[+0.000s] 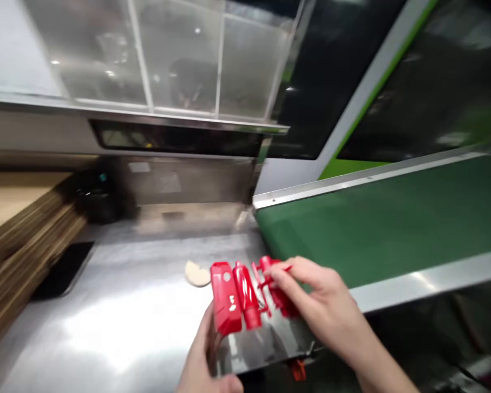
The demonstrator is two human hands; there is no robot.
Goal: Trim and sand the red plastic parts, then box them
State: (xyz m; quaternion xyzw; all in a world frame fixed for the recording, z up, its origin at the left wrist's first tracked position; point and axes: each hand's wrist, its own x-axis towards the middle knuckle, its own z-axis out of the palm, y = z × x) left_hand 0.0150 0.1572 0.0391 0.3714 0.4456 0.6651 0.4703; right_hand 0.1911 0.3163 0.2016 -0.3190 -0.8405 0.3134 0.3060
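Several glossy red moulded plastic parts sit side by side above the near edge of the metal table. Leftmost is a box-shaped red part (226, 299) with small white marks, and beside it a rounded, bottle-like red part (247, 295). A thin red sprue (265, 283) runs between these and another red part (284, 303), which is partly hidden. My left hand (207, 357) is curled around the box-shaped part from the left and below. With thumb and fingertips, my right hand (321, 300) pinches the red sprue at the right.
A beige, notched round piece (197, 274) lies on the metal table (118, 316). Stacked cardboard (28, 256) and a dark flat object (67, 270) are at left. A green conveyor belt (384, 218) with metal rails extends right. Clear machine panels (180, 60) stand behind.
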